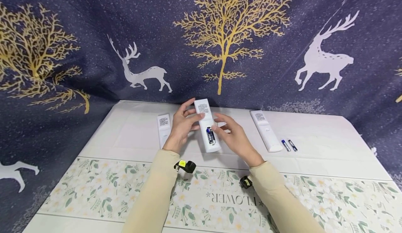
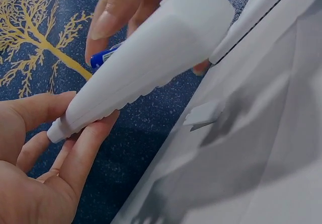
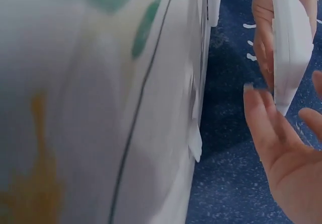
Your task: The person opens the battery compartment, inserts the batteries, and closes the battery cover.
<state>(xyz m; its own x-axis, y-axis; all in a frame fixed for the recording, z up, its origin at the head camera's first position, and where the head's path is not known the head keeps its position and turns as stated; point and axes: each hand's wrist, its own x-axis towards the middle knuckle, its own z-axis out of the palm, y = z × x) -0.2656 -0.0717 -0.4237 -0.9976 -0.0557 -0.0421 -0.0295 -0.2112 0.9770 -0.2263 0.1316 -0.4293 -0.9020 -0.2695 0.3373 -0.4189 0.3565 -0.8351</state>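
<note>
My left hand grips a white remote control near its upper end, tilted above the table with its back showing. The battery compartment lies uncovered, with dark batteries in it. In the left wrist view a blue battery end sticks up out of the remote, close by the fingers of my right hand. That hand is beside the remote, its thumb at the compartment's upper edge and its other fingers extended in the right wrist view. A small white piece, apparently the battery cover, lies on the table below.
A second white remote lies to the left, partly hidden by my left hand. Another remote lies at the right, with two loose batteries beside it. A dark patterned cloth hangs behind the white table.
</note>
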